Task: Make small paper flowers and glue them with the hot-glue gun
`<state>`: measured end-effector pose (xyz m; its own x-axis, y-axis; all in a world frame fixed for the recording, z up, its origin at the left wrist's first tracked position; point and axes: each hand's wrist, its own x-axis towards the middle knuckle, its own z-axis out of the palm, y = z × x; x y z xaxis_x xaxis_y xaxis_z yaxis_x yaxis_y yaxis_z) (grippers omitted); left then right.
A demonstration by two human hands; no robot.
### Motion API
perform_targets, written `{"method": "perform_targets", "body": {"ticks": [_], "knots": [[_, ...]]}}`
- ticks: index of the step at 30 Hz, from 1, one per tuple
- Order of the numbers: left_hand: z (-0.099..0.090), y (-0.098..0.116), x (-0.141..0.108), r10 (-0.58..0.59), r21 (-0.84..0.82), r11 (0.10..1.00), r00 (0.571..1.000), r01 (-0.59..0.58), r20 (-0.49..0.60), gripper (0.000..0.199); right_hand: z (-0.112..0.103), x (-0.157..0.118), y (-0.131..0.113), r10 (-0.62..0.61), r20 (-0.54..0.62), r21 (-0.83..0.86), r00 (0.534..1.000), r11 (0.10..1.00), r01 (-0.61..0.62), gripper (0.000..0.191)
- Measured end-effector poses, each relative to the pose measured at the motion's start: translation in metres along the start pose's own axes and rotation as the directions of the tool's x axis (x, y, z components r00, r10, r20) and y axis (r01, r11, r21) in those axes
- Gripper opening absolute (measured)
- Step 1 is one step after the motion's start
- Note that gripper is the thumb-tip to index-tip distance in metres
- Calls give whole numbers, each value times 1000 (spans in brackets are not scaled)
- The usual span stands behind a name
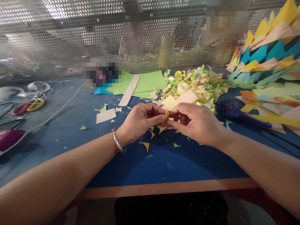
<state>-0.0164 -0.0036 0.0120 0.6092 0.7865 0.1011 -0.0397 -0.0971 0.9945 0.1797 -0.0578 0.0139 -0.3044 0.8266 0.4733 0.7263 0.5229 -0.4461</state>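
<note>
Between my fingertips, above the blue table [150, 168], is a small folded piece of yellow paper [167, 114]. My left hand [142, 120] pinches it from the left with thumb and forefinger. From the other side my right hand [194, 122] has its thumb and fingers closed at the same piece, partly hiding it. Paper offcuts lie under and around both hands, among them a yellow scrap [145, 146]. Just beyond the right hand rises a heap of small folded paper pieces [189, 84].
Green sheets [150, 82] and a pale strip [130, 90] lie behind. At left are scissors [29, 104], a white cable [67, 103] and a purple object [11, 139]. A blue tool with a cord [248, 118] and layered coloured paper points [269, 50] occupy the right. Perforated metal [150, 47] borders the back.
</note>
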Motion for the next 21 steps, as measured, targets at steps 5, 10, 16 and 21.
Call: {"method": "perform_targets", "body": {"ticks": [5,10,16,21], "knots": [[0,0,0,-8,-17,1000,1000,9,6,5,0,0,1,3,11,5,1000,1000,-3,12],[0,-1,0,-1,-47,999,1000,1,9,4,0,-1,1,-1,8,4,1000,1000,1,10],[1,-2,1,27,77,997,998,-22,-63,4,0,-1,1,14,44,10,999,1000,-14,11],[-3,-2,2,125,245,964,989,-103,-78,4,0,-1,2,36,69,18,997,999,-37,11]]}}
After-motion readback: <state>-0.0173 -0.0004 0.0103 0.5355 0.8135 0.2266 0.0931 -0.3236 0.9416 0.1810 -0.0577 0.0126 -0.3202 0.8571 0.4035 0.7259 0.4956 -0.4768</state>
